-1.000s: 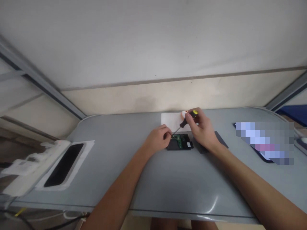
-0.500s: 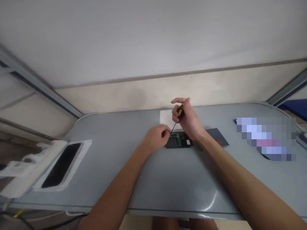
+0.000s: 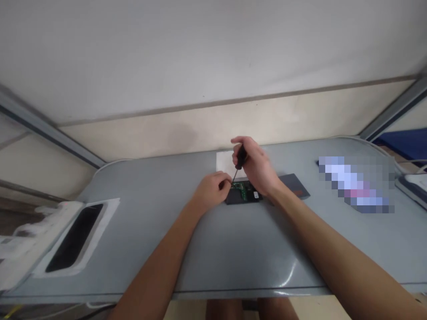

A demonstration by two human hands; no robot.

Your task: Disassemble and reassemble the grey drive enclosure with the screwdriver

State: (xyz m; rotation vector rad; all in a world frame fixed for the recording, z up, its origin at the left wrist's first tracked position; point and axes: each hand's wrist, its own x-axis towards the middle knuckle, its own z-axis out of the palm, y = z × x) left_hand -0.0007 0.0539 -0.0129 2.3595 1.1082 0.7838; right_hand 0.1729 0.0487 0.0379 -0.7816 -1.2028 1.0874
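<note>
My right hand [image 3: 258,168] is closed round the dark handle of a screwdriver [image 3: 240,159], its index finger stretched out past the handle. The thin shaft slants down to the left, its tip at the upper left of an opened flat electronic device [image 3: 236,197]. A green circuit board, dark panels and a small white label show in the device. My left hand [image 3: 212,189] rests at the device's left end, thumb and fingers curled together close to the screwdriver tip. What those fingers pinch, if anything, is hidden.
White paper [image 3: 224,163] lies behind the device, and a dark flat panel [image 3: 295,184] to its right. A black phone-shaped object [image 3: 75,238] lies on paper at the left beside a white power strip [image 3: 43,242]. A blurred-out screen [image 3: 355,184] lies at the right. A wall rises behind the table.
The screwdriver handle has turned: yellow marks showed on it before, and now it looks all dark. The view has shifted slightly. Both hands stay at the device.
</note>
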